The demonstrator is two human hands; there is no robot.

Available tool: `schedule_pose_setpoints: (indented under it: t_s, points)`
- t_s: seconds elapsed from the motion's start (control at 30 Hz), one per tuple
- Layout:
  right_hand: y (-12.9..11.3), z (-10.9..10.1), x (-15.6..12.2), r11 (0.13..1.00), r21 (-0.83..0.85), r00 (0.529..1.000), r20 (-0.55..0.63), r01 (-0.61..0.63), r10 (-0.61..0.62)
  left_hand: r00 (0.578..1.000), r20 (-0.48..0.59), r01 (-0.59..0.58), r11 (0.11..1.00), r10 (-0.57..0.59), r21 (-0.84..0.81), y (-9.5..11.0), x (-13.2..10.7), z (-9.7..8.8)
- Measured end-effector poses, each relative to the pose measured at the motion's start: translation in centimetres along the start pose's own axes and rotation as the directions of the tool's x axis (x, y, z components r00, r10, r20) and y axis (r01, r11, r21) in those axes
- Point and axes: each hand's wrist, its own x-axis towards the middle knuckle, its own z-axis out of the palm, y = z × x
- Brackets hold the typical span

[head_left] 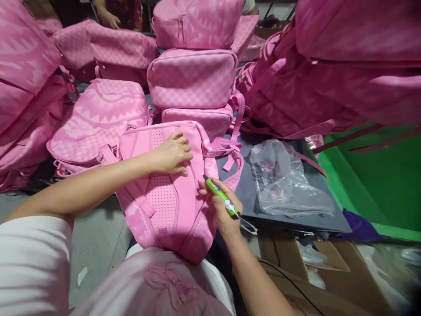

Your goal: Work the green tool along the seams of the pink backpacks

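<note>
the right grip point(223, 216) clamps a green pen point(221, 195), tip close to the pink backpack point(167, 193), centre frame; the left grip point(174, 153), open, rests on it; seemingly pen work, the next move calling for a still surface

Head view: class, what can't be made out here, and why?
In the head view:
Backpack: front hidden, turned away from the camera.
Green marker: print too small to read.
Left hand: palm hidden by its own back.
Background person: head cut off by the top edge.
</note>
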Motion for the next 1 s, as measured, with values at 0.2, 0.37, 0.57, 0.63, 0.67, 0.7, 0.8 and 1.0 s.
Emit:
schedule_pose_setpoints:
  t_s: [0.2,0.37,0.57,0.63,0.67,0.7,0.8,1.0]
  points:
    - [0.1,3.7,3.9,0.984,-0.137,0.944,-0.296,0.112,-0.148,0.977,-0.210,-0.007,0.998,0.020,0.061,1.7,-1.7,1.6]
    - [1.4,2.4,3.6,0.973,-0.217,0.929,-0.341,0.072,-0.145,0.965,-0.263,0.034,0.995,-0.008,0.096,3.8,-2.1,3.0]
    - [0.9,2.0,3.2,0.945,-0.322,0.961,-0.234,0.067,-0.148,0.903,-0.430,0.003,0.999,0.013,0.036,5.1,-2.4,4.8]
    - [0.9,2.1,3.3,0.937,-0.341,0.970,-0.190,0.078,-0.150,0.898,-0.441,0.007,0.999,0.014,0.048,5.1,-2.7,5.1]
    - [0.9,2.2,3.3,0.933,-0.349,0.973,-0.171,0.086,-0.154,0.899,-0.439,0.011,0.999,0.013,0.050,5.0,-2.7,5.2]
    - [0.9,2.2,3.3,0.928,-0.359,0.976,-0.150,0.097,-0.160,0.900,-0.436,0.012,0.999,0.012,0.052,5.0,-2.7,5.2]
    - [0.9,2.0,3.3,0.906,-0.402,0.978,-0.096,0.133,-0.187,0.899,-0.437,0.016,0.998,0.009,0.053,4.9,-2.7,5.4]
    - [1.2,1.9,3.2,0.887,-0.446,0.977,-0.103,0.120,-0.184,0.916,-0.402,0.025,0.999,-0.008,0.038,4.8,-2.6,5.7]
